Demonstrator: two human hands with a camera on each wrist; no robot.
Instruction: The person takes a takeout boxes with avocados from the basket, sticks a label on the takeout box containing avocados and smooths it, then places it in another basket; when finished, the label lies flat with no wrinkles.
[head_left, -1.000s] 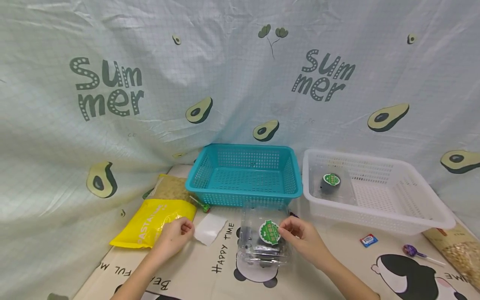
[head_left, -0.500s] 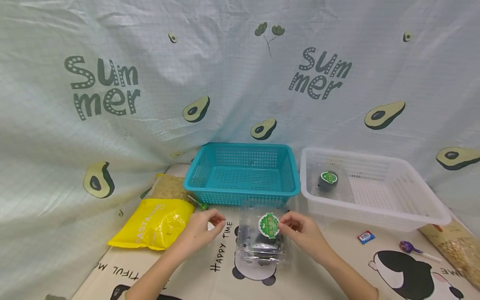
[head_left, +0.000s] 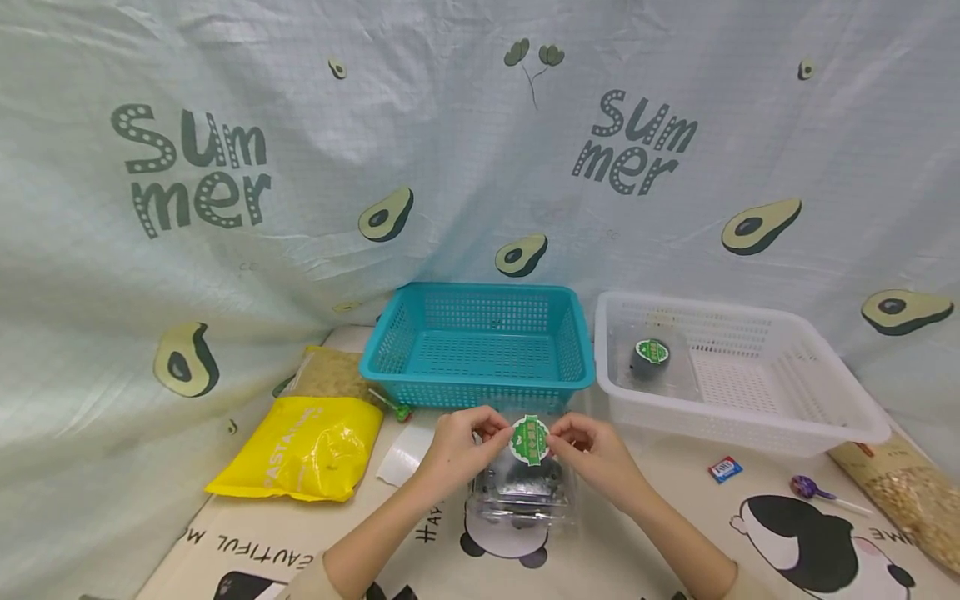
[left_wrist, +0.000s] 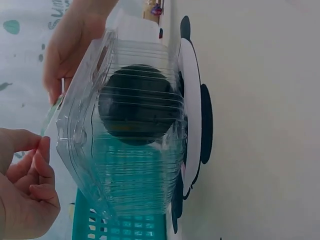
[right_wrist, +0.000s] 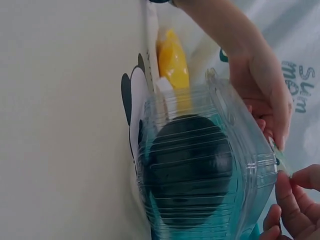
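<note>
A round green-and-white sticker (head_left: 529, 440) is stretched between my two hands. The left hand (head_left: 467, 450) pinches its left edge with thumb and finger, while the right hand (head_left: 600, 457) pinches the right edge. Just beneath is a clear plastic clamshell box (head_left: 525, 510), its lid down. A dark, round thing (left_wrist: 136, 104) lies inside it; its exact kind I cannot tell. Both wrist views put the sticker close to the lid, seen edge-on, and whether it touches I cannot tell. A torn piece of white paper (head_left: 403, 455) lies left of the box, partly behind the left forearm.
Behind the box stands a teal basket (head_left: 480, 389). To its right, a white basket (head_left: 750, 421) holds another stickered clamshell box (head_left: 678, 379). A yellow pasta bag (head_left: 300, 450) and green lollipop (head_left: 402, 412) lie left; a small candy (head_left: 725, 469), purple lollipop (head_left: 804, 487) and grain bag (head_left: 907, 500) lie right.
My left hand has moved right from beside the white paper to the sticker and now pinches its left edge. The right hand still holds the other edge, with little movement.
</note>
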